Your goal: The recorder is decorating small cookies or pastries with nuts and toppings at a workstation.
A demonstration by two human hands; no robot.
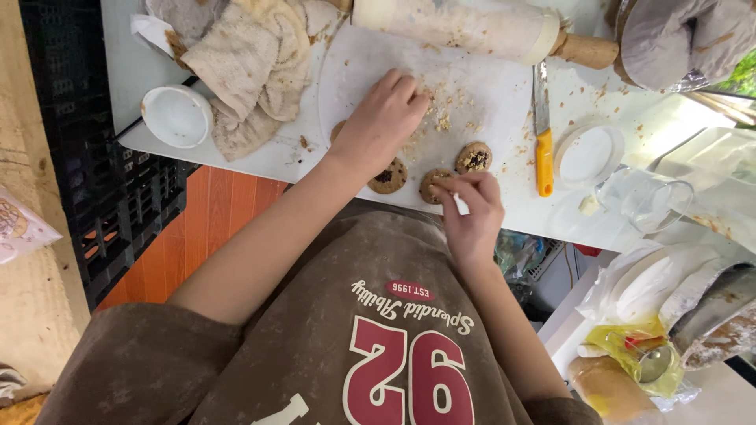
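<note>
My left hand [382, 118] lies on a white board [488, 86] strewn with crumbs. Its fingers are curled down, and what is under them is hidden. The edge of one round brown cookie [337, 130] peeks out beside the wrist. Another cookie with a dark centre [388, 177] sits just below that hand. My right hand [472, 208] pinches a small white tool [459, 203] over a third cookie [433, 185] at the table's near edge. One more dark-topped cookie [475, 157] lies just beyond.
A rolling pin [465, 27] lies at the far side. An orange-handled knife [542, 134], white lid [589, 153] and clear glass [646, 197] are to the right. A stained cloth [252, 63] and white bowl [177, 116] lie left, a black crate [102, 157] below.
</note>
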